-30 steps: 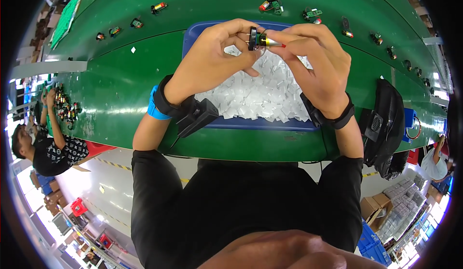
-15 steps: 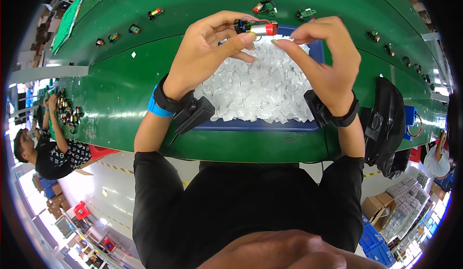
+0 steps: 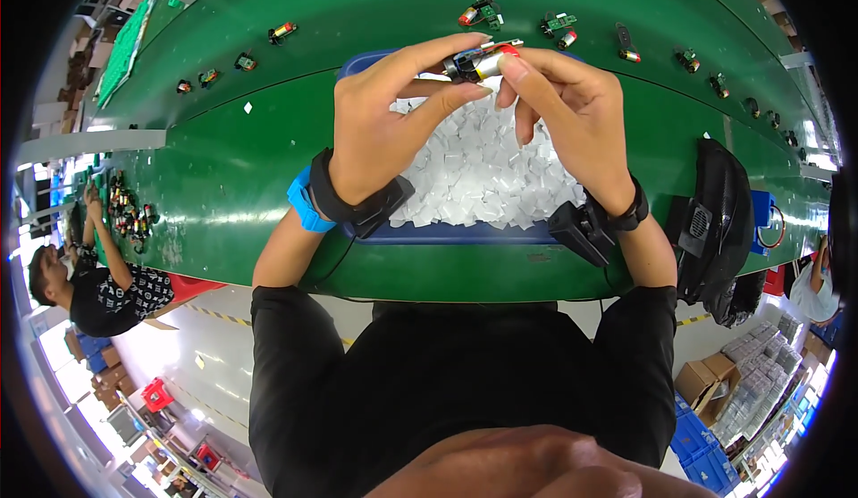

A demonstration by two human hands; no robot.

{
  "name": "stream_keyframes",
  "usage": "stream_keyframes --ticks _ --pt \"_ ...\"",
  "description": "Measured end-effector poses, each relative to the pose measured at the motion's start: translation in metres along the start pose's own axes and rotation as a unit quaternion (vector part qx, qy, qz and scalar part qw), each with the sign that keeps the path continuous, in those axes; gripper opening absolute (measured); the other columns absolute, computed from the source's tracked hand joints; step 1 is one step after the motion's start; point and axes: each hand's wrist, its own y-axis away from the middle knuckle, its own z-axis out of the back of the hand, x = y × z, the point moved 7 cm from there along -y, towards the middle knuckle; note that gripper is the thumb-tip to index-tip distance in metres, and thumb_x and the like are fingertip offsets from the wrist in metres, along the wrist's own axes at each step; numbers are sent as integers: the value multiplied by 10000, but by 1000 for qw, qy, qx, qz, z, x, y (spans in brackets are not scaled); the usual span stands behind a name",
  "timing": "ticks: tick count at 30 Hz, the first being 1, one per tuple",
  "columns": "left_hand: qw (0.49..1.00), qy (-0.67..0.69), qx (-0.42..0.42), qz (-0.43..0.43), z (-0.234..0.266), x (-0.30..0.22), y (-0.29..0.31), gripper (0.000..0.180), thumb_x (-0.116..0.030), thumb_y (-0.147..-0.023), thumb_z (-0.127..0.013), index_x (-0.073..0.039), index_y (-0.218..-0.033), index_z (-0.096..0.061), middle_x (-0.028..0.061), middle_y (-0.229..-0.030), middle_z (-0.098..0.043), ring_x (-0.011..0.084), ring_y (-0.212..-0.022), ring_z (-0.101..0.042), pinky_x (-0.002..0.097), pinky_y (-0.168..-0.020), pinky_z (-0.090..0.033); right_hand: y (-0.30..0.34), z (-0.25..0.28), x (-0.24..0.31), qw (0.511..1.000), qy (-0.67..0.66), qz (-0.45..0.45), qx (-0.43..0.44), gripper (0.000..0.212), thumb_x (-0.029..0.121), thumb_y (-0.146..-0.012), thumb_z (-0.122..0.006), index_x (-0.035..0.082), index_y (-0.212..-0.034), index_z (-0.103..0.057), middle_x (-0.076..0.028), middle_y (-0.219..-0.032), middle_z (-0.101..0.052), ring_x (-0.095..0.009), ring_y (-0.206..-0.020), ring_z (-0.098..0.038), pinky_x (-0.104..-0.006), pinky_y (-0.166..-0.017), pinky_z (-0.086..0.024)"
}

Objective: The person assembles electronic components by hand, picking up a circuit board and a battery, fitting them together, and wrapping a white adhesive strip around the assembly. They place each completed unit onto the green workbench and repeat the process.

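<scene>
Above the far part of a blue tray (image 3: 465, 234), both hands hold a small electronic assembly (image 3: 488, 65) with a silver cylindrical cell, a red end and a black part. My left hand (image 3: 380, 118) is closed about its black end, between thumb and fingers. The thumb of my right hand (image 3: 581, 109) presses on the cell near the red end, its fingers behind. Whether a small piece is pinched there I cannot tell. Many small white pieces (image 3: 474, 167) fill the tray below the hands.
Similar assemblies lie spaced along the far green surface, among them one (image 3: 282, 32) at left and one (image 3: 559, 25) at right. A black bag-like thing (image 3: 719, 221) stands right of the tray. Far left, a co-worker (image 3: 112, 292) reaches toward a pile of assemblies (image 3: 130, 212).
My right hand has moved left and taken hold of the assembly's red end, where it was apart before. The assembly has tilted, its red end now higher.
</scene>
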Motion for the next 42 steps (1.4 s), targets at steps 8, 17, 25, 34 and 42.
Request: stream_keyframes --ticks 8,17,25,34,42 --pt "983 -117 -32 -138 1 -23 5 364 64 -827 -745 17 -1180 -674 124 -1058 -728 161 -873 -712 266 -704 -596 5 -4 1 1000 -13 0 -10 246 162 -1001 -623 -32 -1126 -709 -45 -738 -630 -81 -556 -551 -217 -501 -446" --pt "980 180 -18 88 0 6 0 342 -40 -895 -709 7 -1226 -634 115 -1058 -705 186 -886 -695 295 -726 -618 1 0 6 997 75 2 28 168 142 -958 -682 -4 -1031 -719 -21 -762 -653 -75 -622 -585 -209 -528 -447" --pt "890 343 66 294 -19 24 9 391 -239 -999 -622 22 -1287 -585 121 -1087 -689 197 -973 -694 322 -783 -611 14 -11 32 877 336 340 -55 133 15 -832 -769 23 -948 -705 -22 -842 -684 -90 -705 -619 -216 -559 -467" --pt "908 300 88 277 -17 23 7 374 -258 -1015 -601 38 -1242 -571 155 -1065 -711 209 -861 -730 304 -716 -598 2 -4 18 953 233 192 -9 143 3 -841 -752 12 -975 -704 -34 -889 -669 -101 -759 -624 -207 -605 -498" --pt "926 260 118 246 -15 22 8 346 -248 -1025 -587 24 -1232 -536 135 -977 -699 197 -677 -717 286 -601 -571 1 -4 17 967 196 159 25 105 11 -866 -731 6 -967 -701 -42 -920 -666 -112 -799 -641 -216 -644 -521"
